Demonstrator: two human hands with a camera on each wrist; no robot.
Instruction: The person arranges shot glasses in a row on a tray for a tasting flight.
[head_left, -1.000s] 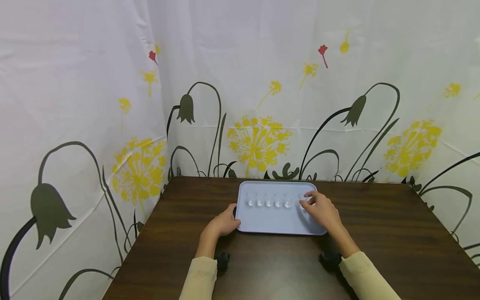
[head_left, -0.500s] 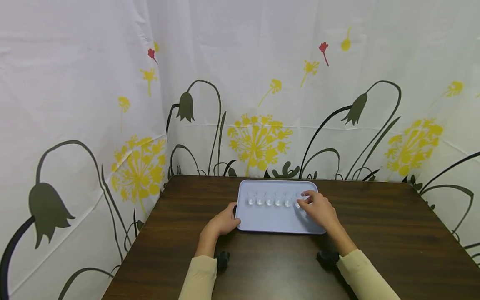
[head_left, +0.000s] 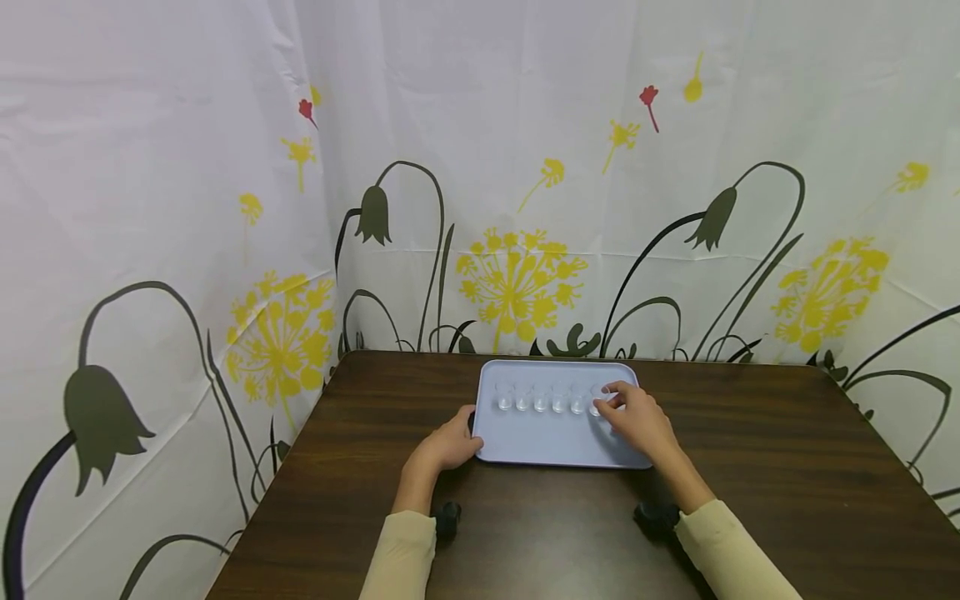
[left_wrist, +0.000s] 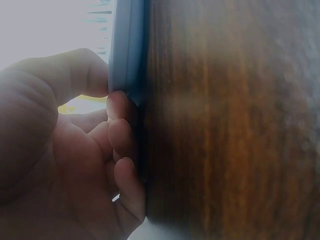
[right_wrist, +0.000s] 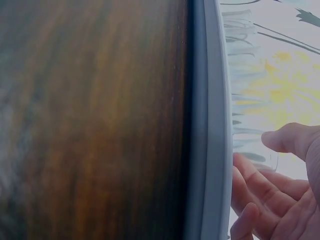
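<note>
A pale blue-grey tray [head_left: 555,447] lies on the table with a straight row of several small clear cups [head_left: 540,402] standing on it. My left hand [head_left: 447,442] grips the tray's left edge; in the left wrist view the thumb is at the rim and the fingertips [left_wrist: 121,134] curl in beneath it. At the row's right end, my right hand [head_left: 643,421] pinches a clear cup [head_left: 597,403] between thumb and fingers, close beside its neighbour. In the right wrist view this cup [right_wrist: 252,146] stands upright behind the tray's rim [right_wrist: 216,120], partly hidden by the fingers.
The dark wooden table [head_left: 540,533] extends on both sides of the tray and in front of it. A white curtain [head_left: 480,125] with flower prints hangs along the table's far edge and left side. Black wrist straps [head_left: 447,521] sit on both wrists.
My right hand has shifted slightly left with the cup, closing the gap to the row, then stayed there. The left hand keeps its grip on the tray's edge.
</note>
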